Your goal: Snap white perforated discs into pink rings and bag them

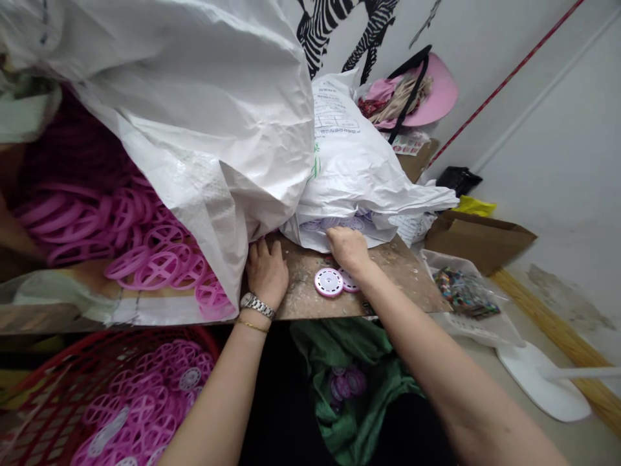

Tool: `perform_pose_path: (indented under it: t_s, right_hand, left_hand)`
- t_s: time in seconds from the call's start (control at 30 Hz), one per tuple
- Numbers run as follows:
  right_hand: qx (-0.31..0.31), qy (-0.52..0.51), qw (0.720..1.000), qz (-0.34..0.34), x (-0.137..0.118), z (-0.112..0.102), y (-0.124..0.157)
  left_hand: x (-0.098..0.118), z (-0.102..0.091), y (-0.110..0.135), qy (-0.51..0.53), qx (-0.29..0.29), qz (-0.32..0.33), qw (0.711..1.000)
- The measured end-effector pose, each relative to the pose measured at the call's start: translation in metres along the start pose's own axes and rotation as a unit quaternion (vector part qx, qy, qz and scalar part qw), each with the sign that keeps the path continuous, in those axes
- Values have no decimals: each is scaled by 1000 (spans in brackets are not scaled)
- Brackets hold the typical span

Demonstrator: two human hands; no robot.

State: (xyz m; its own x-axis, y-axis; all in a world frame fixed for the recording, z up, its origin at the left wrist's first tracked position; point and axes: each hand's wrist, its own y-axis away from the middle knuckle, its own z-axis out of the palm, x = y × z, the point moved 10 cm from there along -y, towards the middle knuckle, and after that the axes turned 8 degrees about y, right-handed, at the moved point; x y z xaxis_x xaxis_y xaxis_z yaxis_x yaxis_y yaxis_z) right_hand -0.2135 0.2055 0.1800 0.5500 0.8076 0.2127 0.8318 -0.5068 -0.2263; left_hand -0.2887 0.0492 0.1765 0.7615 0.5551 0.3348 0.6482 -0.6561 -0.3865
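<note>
My left hand [266, 273], with a metal-band watch [257, 304] at its wrist, rests on the brown board [301, 298], fingers apart, against the lower edge of the large white sack [213, 142]. My right hand [350, 250] is at the mouth of a smaller white sack [349, 155]. Its fingers are curled in and their tips are hidden, so I cannot see what they hold. Pale purple discs [356, 224] show inside that mouth. Between my hands lies a round pink-rimmed piece with a white face [328, 283]; a second one [348, 282] is partly behind my right wrist.
Pink spoked rings [160, 266] spill from the large sack. A red basket [53, 395] below holds more rings. Green cloth [325, 382] with purple pieces hangs under the board. At right stand a clear plastic tub [485, 327] and a cardboard box [480, 239].
</note>
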Motion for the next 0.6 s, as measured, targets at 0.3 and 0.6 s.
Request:
perform_pose_path:
  t_s: [0.3,0.6]
  right_hand:
    - [97,-147,984,3,8,-23,39]
    - [167,-257,952,-14,8,-48,74]
  left_hand:
    - [-6,6,6,-20,-40,9,999]
    - [-13,3,7,-17,-52,-41,998]
